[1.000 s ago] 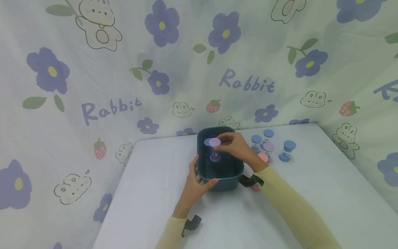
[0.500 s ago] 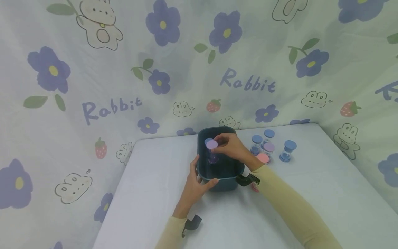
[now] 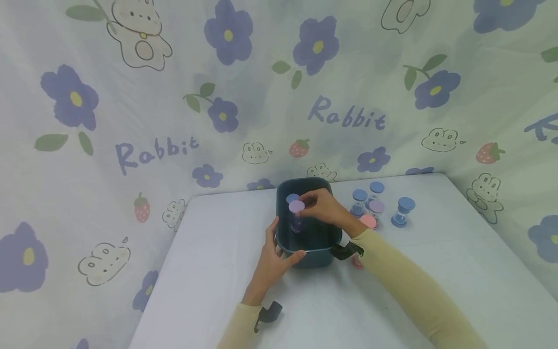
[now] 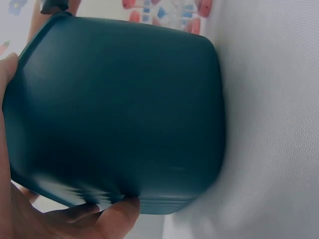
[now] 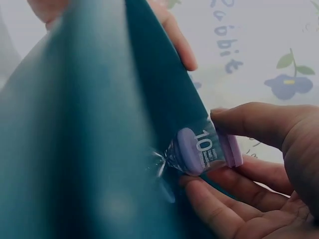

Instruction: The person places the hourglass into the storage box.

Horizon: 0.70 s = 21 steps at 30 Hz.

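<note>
My right hand (image 3: 324, 207) reaches into a dark teal plastic bin (image 3: 316, 259) and pinches a purple hourglass (image 3: 297, 207) near its top cap. In the right wrist view the hourglass (image 5: 204, 149) shows a white "10" on its clear wall, with thumb and fingers on opposite sides. In the head view it stands about upright inside the bin; its lower end is dim there. Just behind it in the bin is the blue cap of another hourglass (image 3: 292, 198). My left hand (image 3: 270, 264) holds the bin's near left corner, thumb at the front rim and fingers along the left side.
Right of the bin stand blue hourglasses (image 3: 405, 203), a purple one (image 3: 376, 207) and a pink-capped one (image 3: 368, 222). A pink piece (image 3: 357, 262) shows partly under my right forearm. A patterned cloth (image 3: 279, 97) hangs behind the white table (image 3: 218, 242).
My right hand has shifted the purple hourglass slightly left and toward me, lower within the bin. My left hand and the bin have stayed in place.
</note>
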Each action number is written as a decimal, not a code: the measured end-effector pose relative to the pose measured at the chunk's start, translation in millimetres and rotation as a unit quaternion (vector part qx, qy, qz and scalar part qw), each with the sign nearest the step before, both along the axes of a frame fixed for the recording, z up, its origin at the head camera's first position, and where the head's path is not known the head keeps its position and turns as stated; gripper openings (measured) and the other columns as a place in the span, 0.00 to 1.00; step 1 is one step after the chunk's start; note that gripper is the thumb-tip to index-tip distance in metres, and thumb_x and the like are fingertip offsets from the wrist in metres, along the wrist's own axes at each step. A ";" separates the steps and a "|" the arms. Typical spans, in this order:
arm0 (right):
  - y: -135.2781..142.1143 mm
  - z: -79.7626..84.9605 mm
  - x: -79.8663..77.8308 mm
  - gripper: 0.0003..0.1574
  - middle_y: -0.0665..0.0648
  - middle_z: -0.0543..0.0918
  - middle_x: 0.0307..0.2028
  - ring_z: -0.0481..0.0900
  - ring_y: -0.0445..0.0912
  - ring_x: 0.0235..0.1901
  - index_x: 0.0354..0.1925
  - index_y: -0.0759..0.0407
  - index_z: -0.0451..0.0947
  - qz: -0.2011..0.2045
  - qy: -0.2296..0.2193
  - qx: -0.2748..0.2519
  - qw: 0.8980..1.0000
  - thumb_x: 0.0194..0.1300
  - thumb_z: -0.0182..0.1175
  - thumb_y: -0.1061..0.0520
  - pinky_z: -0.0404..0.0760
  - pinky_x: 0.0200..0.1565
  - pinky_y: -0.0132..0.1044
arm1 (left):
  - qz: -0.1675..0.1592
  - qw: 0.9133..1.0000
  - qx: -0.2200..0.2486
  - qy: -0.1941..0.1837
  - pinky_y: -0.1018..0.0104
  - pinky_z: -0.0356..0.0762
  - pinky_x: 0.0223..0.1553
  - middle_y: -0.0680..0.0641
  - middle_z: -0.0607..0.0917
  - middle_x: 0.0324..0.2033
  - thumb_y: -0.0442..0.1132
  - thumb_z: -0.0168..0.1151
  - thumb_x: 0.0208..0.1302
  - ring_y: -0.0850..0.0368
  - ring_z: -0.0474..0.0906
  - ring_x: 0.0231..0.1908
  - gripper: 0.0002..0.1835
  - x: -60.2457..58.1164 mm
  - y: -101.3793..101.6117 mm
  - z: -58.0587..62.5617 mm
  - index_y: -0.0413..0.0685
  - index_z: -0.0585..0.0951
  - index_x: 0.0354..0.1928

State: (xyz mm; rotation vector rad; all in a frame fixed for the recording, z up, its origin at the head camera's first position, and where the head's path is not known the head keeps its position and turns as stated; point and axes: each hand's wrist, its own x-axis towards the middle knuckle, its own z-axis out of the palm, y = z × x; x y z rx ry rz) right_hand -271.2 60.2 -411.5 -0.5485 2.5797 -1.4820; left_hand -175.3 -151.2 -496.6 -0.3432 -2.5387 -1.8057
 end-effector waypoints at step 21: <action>-13.3 18.3 -16.5 0.28 0.62 0.90 0.48 0.88 0.52 0.47 0.53 0.64 0.86 0.017 0.019 0.122 0.992 0.57 0.78 0.52 0.89 0.55 0.48 | 0.000 1.000 -0.002 -0.009 0.34 0.65 0.72 0.52 0.51 0.83 0.56 0.77 0.58 0.35 0.51 0.81 0.58 -0.7 -2.6 -1.2 0.74 0.46 0.80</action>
